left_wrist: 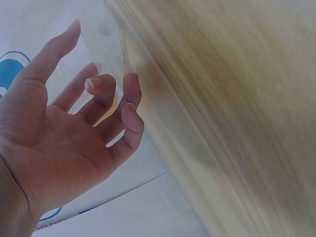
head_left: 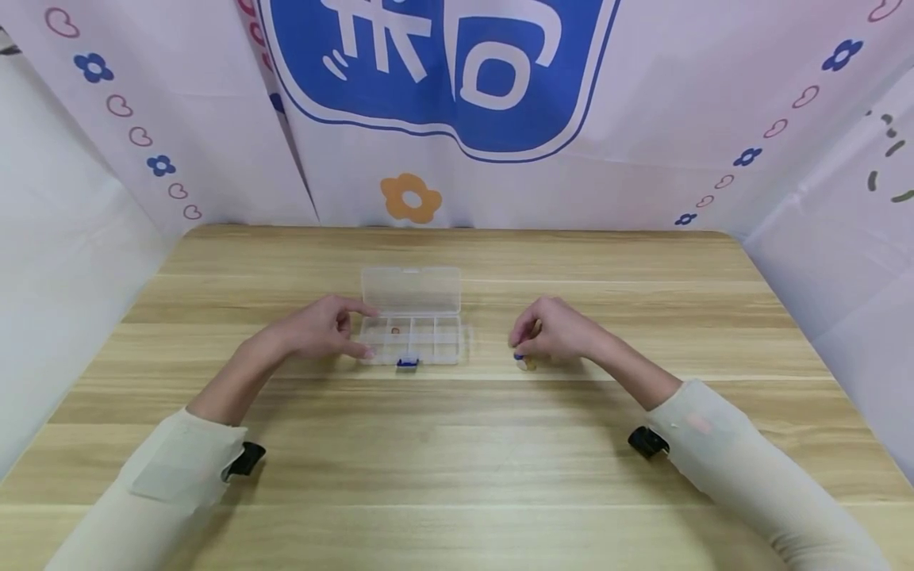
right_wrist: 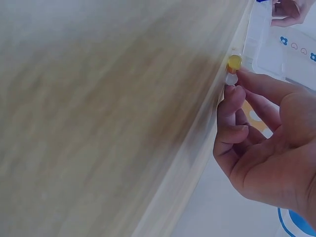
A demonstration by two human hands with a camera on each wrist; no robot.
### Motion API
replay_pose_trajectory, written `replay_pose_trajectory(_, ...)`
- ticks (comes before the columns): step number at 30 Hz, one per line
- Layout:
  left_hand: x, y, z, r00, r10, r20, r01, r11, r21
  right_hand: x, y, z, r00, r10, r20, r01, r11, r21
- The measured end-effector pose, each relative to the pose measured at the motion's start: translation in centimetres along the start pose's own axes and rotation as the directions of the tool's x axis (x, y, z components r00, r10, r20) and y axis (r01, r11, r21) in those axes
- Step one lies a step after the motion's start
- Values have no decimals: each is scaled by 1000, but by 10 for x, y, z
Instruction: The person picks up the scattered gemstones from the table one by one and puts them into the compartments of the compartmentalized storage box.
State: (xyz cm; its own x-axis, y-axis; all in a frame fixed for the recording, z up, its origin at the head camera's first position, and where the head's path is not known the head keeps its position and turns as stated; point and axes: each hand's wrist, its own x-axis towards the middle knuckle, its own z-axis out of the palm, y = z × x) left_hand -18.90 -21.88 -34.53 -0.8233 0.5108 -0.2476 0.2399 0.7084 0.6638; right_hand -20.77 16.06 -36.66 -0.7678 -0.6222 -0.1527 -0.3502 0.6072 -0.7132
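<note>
Box (head_left: 433, 350): open, left of centre, with raised lid (head_left: 411, 291) on far side.
Stowed, apparently: one small reddish item (head_left: 395, 331), far row, second compartment from left.
Remaining, apparently: small pieces (right_wrist: 234, 61) outside box, farther right.
Left hand (head_left: 321, 327): thumb and forefinger spread across box's left end.
Right hand (head_left: 557, 330): fingertips close together at small pieces; impossible to tell whether pinching any.
Table (head_left: 457, 460): pale wood grain.
Far cloth (head_left: 214, 87): white, with hearts, flowers, blue emblem (head_left: 421, 95).
</note>
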Motion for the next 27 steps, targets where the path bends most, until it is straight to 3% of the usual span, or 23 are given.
replay_pose_trajectory(18, -1, 2, 0, 1000, -10, 5, 10, 1000, -13, 0, 0, 3, 1000, 24, 14, -24, 1000, -3)
replay_pose_trajectory(27, -1, 2, 0, 1000, -10, -1, 10, 1000, -16, 2, 1, 2, 998, 59, 3, -59, 997, 48)
